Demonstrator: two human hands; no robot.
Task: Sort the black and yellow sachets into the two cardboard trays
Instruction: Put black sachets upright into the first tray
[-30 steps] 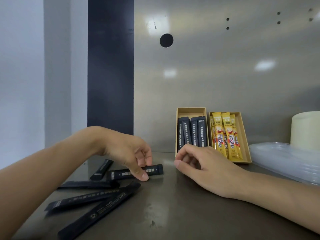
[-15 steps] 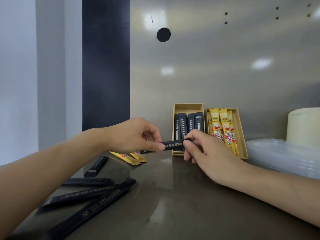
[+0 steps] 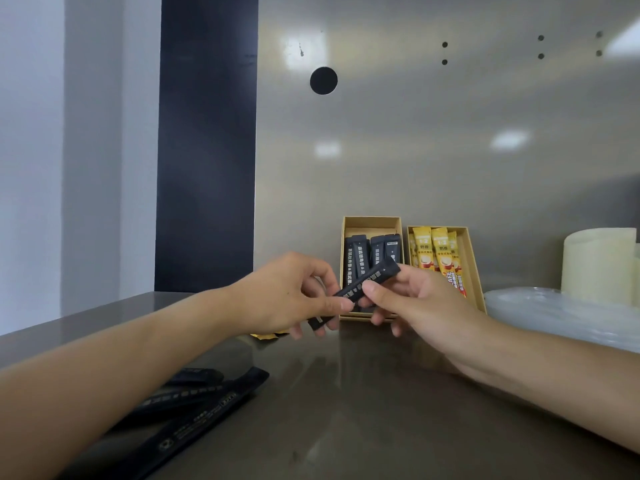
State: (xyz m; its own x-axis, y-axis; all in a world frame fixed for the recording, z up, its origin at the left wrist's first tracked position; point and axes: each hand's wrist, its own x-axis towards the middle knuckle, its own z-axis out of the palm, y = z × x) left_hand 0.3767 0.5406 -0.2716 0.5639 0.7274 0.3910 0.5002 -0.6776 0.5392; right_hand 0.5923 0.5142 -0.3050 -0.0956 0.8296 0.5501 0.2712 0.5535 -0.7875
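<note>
- Both hands meet in the middle of the view, holding one black sachet (image 3: pixel 363 289) between them, up off the table (image 3: pixel 346 410).
- The left hand (image 3: pixel 294 296) pinches the low end of the sachet, with thumb and fingers closed on it.
- The right hand (image 3: pixel 415 299) pinches the same sachet a bit higher, thumb on top. The sachet's top end points to 2 o'clock.
- Just behind the hands stands the left cardboard tray (image 3: pixel 372 223), leaning on the shiny back wall (image 3: pixel 450 150). It has black sachets standing in it.
- The right cardboard tray (image 3: pixel 469 258) touches it on the 3 o'clock side. It holds yellow sachets (image 3: pixel 433 251).
- At 7 o'clock from the hands, more loose black sachets (image 3: pixel 194 407) lie on the table, partly under the left arm.
- A bit of a yellow sachet on the table (image 3: pixel 266 337) peeks out under the left hand.
- At 3 o'clock, far right, sits a pale roll (image 3: pixel 599 265) and some clear plastic (image 3: pixel 554 317).
</note>
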